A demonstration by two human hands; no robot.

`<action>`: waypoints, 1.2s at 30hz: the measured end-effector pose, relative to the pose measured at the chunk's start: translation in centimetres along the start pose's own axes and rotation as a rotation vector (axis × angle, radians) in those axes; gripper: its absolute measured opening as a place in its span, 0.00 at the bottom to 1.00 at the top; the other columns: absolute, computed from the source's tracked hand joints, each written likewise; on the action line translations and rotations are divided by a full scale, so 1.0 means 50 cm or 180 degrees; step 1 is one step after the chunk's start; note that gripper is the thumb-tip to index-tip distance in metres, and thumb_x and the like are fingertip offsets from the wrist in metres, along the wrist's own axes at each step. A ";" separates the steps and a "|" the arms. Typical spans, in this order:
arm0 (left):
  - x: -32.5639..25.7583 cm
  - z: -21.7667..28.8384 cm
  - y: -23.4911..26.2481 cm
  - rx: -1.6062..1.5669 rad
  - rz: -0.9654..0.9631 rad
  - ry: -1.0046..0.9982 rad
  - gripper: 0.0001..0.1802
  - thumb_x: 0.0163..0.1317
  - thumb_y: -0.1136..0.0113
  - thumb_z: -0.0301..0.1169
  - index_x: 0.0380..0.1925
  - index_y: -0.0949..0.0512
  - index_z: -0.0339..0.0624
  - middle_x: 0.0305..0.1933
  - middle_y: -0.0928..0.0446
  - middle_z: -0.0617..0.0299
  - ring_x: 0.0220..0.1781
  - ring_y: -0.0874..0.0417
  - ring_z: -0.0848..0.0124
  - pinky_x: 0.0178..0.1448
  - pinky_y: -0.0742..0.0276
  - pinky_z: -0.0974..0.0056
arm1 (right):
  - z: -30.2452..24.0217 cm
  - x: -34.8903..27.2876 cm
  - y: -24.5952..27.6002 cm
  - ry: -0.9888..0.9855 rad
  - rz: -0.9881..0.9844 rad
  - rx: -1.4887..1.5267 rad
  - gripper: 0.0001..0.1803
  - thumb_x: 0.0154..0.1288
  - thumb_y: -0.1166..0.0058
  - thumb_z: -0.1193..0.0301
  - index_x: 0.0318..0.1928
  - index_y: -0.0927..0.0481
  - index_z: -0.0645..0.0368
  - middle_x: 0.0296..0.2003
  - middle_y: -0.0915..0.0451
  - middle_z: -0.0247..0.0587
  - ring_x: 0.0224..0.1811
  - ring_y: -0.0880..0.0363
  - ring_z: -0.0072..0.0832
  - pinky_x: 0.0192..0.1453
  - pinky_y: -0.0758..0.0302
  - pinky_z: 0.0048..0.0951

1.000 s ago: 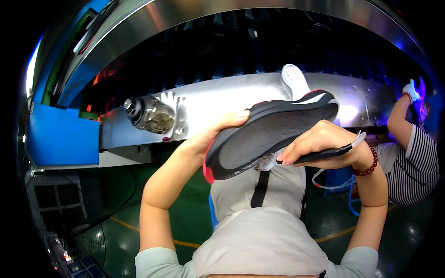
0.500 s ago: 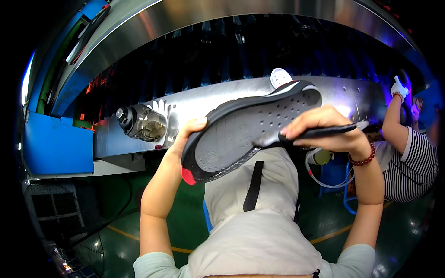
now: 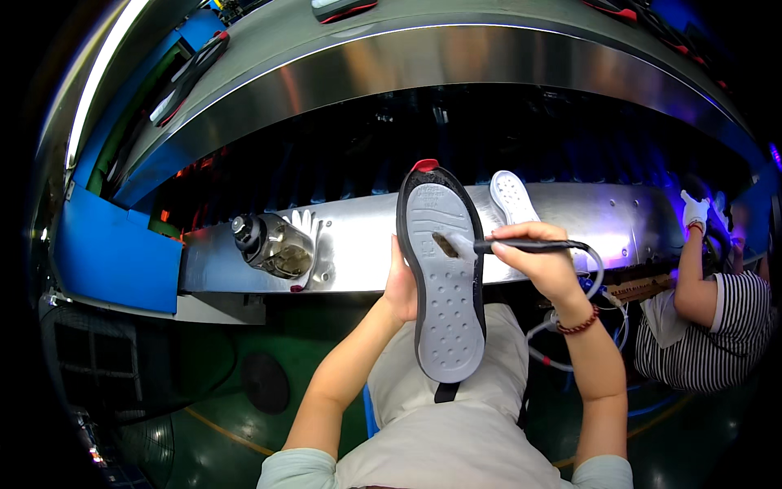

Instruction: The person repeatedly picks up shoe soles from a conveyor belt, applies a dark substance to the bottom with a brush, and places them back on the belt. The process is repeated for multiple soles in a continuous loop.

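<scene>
Upright before me stands a shoe sole (image 3: 450,314), with a grey dimpled inner face, a black rim and a red tip at its far end. My left hand (image 3: 401,287) grips its left edge, thumb at the side and the other fingers mostly hidden behind it. My right hand (image 3: 547,267) is closed around the black handle of a brush (image 3: 485,246), whose bristles touch the grey face in its upper half. A clear hose (image 3: 601,275) curves down from the handle's rear end.
On the metal bench (image 3: 362,224) are a clear bottle (image 3: 281,251) with a black lid, a white glove (image 3: 303,220) and a white perforated sole piece (image 3: 511,196). Beyond, a conveyor (image 3: 456,41) carries several soles (image 3: 346,8). At right works another person (image 3: 705,326) with a white-gloved hand (image 3: 695,209).
The sole has swung from a slanted pose to upright, its red tip now at the far end. The brush has moved from the rim's near edge onto the grey face. More of the conveyor shows.
</scene>
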State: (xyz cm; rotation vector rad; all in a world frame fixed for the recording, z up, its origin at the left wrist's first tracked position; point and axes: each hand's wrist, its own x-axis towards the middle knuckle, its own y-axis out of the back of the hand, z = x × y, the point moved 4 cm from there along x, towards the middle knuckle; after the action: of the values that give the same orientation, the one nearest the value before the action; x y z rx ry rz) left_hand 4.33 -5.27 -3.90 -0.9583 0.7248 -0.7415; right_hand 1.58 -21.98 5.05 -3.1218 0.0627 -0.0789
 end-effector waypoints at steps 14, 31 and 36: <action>-0.005 0.025 -0.024 0.0064 0.0596 -0.0933 0.47 0.52 0.80 0.70 0.59 0.43 0.45 0.57 0.36 0.56 0.55 0.33 0.62 0.59 0.36 0.58 | -0.032 -0.094 -0.113 0.2101 -0.0203 -0.2280 0.09 0.37 0.39 0.77 0.25 0.23 0.58 0.27 0.21 0.37 0.32 0.22 0.29 0.35 0.32 0.26; -0.029 0.020 -0.088 0.0293 0.0673 -0.1173 0.46 0.54 0.80 0.68 0.61 0.46 0.44 0.59 0.39 0.57 0.59 0.36 0.63 0.63 0.41 0.60 | -0.079 -0.036 -0.047 0.0605 -0.1048 0.0172 0.09 0.47 0.40 0.76 0.32 0.20 0.63 0.28 0.21 0.39 0.31 0.24 0.20 0.36 0.28 0.20; -0.020 0.048 -0.099 0.0503 0.0564 -0.1461 0.50 0.50 0.78 0.71 0.59 0.45 0.41 0.55 0.35 0.48 0.52 0.29 0.53 0.56 0.33 0.53 | -0.075 -0.050 -0.052 0.0974 -0.1086 -0.0163 0.10 0.46 0.41 0.80 0.33 0.20 0.63 0.30 0.21 0.43 0.35 0.23 0.25 0.41 0.27 0.23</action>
State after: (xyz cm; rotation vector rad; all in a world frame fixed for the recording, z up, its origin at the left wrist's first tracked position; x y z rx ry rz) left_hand 4.60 -5.29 1.66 -0.8650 0.3365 -0.3940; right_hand -1.00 -19.34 8.74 -3.1034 -0.4702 -0.5654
